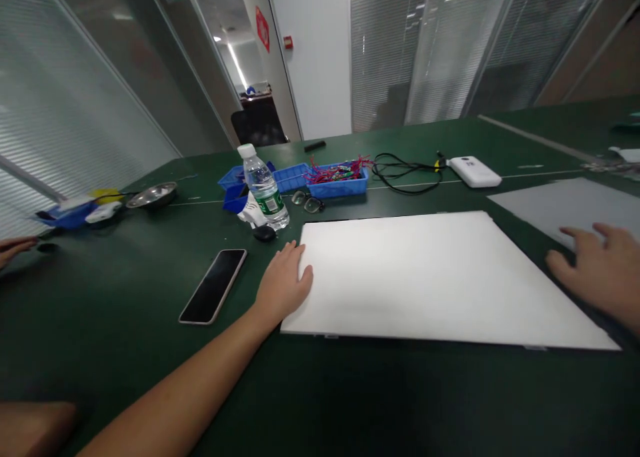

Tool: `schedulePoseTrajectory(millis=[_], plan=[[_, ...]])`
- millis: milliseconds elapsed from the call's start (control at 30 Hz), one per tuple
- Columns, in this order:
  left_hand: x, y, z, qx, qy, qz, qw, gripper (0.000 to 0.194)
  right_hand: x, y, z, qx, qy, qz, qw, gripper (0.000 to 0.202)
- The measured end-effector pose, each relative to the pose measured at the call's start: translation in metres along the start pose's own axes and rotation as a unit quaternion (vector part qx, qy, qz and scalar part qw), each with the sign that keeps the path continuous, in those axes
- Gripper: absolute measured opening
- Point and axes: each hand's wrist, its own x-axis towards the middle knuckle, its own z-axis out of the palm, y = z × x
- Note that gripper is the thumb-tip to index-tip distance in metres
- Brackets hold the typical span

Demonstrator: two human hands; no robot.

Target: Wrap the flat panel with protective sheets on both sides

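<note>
A large white board (425, 277) lies flat on the dark green table. My left hand (284, 278) rests at its left edge, fingers stretched forward and the thumb apart over the white surface. Beyond the board's right side is my right hand (597, 267), its fingers spread and holding nothing, slightly blurred. Beneath and behind those fingers lies a grey sheet (585, 207). A smartphone (214, 287) with a dark screen lies left of my left hand. Past that hand, a water bottle (264, 187) with a green label stands upright.
Blue trays hold reddish wires (337, 173); eyeglasses (311, 203) lie before them. A black cable (405, 177) reaches a white device (474, 171). At far left are a metal bowl (153, 195) and another person's hand (15, 247). Someone's skin also shows at lower left.
</note>
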Motion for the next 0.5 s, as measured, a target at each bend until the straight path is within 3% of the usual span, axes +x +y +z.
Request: schedulePoseTrajectory(millis=[200, 500], plan=[[0.001, 0.001, -0.001, 0.017, -0.015, -0.008, 1.000, 0.070, -0.004, -0.010, -0.011, -0.016, -0.066, 0.097, 0.993, 0.111], [0.002, -0.008, 0.003, 0.013, -0.013, 0.003, 1.000, 0.074, -0.002, 0.036, -0.039, -0.057, -0.104, 0.002, 0.993, 0.105]])
